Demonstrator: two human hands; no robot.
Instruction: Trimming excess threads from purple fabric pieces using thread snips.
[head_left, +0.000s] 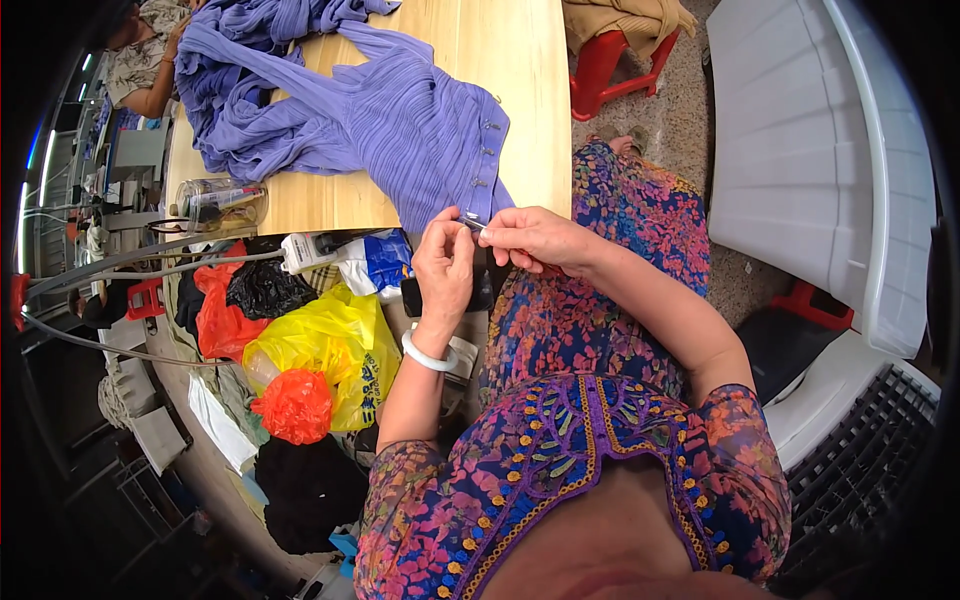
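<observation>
A purple pleated garment [400, 130] lies over the table's near edge. Small metal fasteners [480, 183] run in a row along its smooth band on the right. My left hand [443, 268] has its fingers closed on the lower corner of that band. Close beside it, the fingertips of my right hand [540, 238] are pinched together at the same corner. A small, dark, shiny thing shows between the two hands; it is too small to name, and I cannot tell exactly what the right fingers hold.
A glass jar [222, 203] lies on its side at the left edge of the wooden table [500, 50]. Below hang yellow [345, 340] and red plastic bags [225, 310], beside a white power strip [300, 254]. Another person [145, 65] sits far left. A red stool [607, 80] stands beyond.
</observation>
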